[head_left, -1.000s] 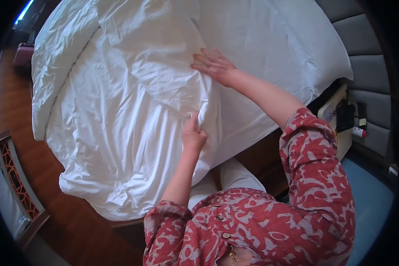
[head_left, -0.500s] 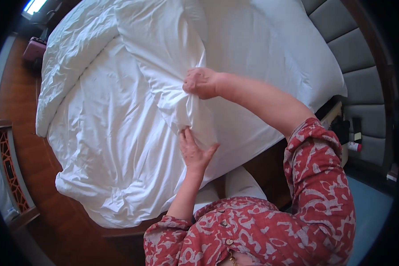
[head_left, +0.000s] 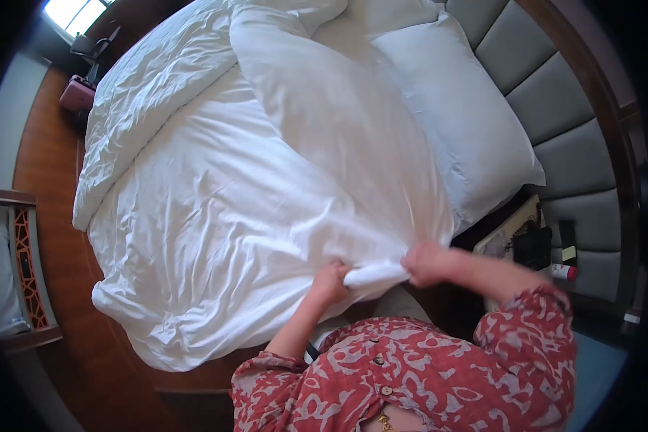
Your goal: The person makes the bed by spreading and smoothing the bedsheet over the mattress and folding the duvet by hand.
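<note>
White bed cover (head_left: pixel 317 165) spreads from the centre out to 8 o'clock. Half a second ago its turned-back part was bunched near the middle; now it has been drawn toward 3 o'clock and lies as a broad, smoother sheet, its edge just beside the long white pillow (head_left: pixel 468 122) at 2 o'clock. I judge the spreading well advanced on this side, although many creases remain at 8 o'clock. Another pillow (head_left: pixel 399 13), past 12 o'clock, is cut off by the upper border. Both hands are closed on the near edge of the cover: the right hand (head_left: pixel 426 263) at 4 o'clock in a fist, the left hand (head_left: pixel 329 282) at 6 o'clock with curled fingers. Motion blurs the right, and cloth hides the left fingertips. Dark objects (head_left: pixel 531 243) at 3 o'clock I cannot identify.
</note>
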Demonstrator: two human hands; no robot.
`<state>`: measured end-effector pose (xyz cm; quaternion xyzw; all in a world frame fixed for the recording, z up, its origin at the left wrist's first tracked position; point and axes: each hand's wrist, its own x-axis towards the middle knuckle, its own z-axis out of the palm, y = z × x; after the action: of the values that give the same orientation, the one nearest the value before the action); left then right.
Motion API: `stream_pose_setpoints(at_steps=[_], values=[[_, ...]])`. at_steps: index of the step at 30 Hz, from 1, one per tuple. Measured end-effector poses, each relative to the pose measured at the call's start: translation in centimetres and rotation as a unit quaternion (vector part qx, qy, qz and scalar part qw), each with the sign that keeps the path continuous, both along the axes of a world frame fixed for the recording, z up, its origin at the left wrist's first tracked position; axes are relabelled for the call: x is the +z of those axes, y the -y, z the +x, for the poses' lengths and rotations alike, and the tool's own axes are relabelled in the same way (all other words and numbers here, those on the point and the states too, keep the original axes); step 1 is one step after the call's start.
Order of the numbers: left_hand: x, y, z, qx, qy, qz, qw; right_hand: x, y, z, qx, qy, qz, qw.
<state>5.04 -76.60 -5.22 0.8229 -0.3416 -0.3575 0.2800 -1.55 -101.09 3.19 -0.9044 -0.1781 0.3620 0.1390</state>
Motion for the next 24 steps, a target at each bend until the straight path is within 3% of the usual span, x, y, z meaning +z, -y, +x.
stream_pose_setpoints(at_steps=[3,6,9,11,12,13,14,15,18,21,23,24], values=[[-2.6,0.7,-3.4,-0.022,0.090,0.083,0.992,-6.8,-0.2,-6.0,-0.180,-0.010,0.062,0.982],[-4.6,0.2,-4.0,-0.039,0.092,0.211,0.972,-13.5,-0.5,-7.7,-0.168,-0.103,0.119,0.973],[-7.1,-0.1,-4.2,-0.036,0.112,0.245,0.962,-15.9,2.0,-6.4,-0.222,-0.176,0.241,0.928],[-6.0,1.5,-4.2,-0.050,0.122,0.268,0.954,-13.1,6.3,-3.3,-0.284,-0.122,0.222,0.925],[-5.2,2.0,-4.3,-0.053,0.125,0.282,0.950,-16.0,8.1,-2.9,-0.354,-0.027,0.223,0.908],[-4.8,2.4,-4.3,-0.076,0.130,0.285,0.947,-15.1,10.1,-1.2,-0.458,-0.008,0.224,0.860],[-4.4,2.8,-4.4,-0.097,0.134,0.288,0.943,-13.1,12.3,0.6,-0.458,0.121,0.162,0.866],[-4.1,3.0,-4.5,-0.118,0.136,0.291,0.940,-12.6,14.0,2.4,-0.478,0.152,0.110,0.858],[-3.3,4.4,-4.7,-0.022,0.028,0.167,0.985,-15.1,19.0,7.7,-0.457,0.282,0.094,0.838],[-3.6,6.4,-5.2,0.093,0.015,0.048,0.994,-17.7,21.9,12.5,-0.519,0.277,0.070,0.806],[-2.8,8.1,-5.4,0.114,0.029,0.077,0.990,-20.3,22.0,13.8,-0.562,0.296,0.036,0.772],[-2.9,8.7,-5.6,0.123,0.035,0.093,0.987,-20.9,21.4,13.9,-0.570,0.248,0.105,0.776]])
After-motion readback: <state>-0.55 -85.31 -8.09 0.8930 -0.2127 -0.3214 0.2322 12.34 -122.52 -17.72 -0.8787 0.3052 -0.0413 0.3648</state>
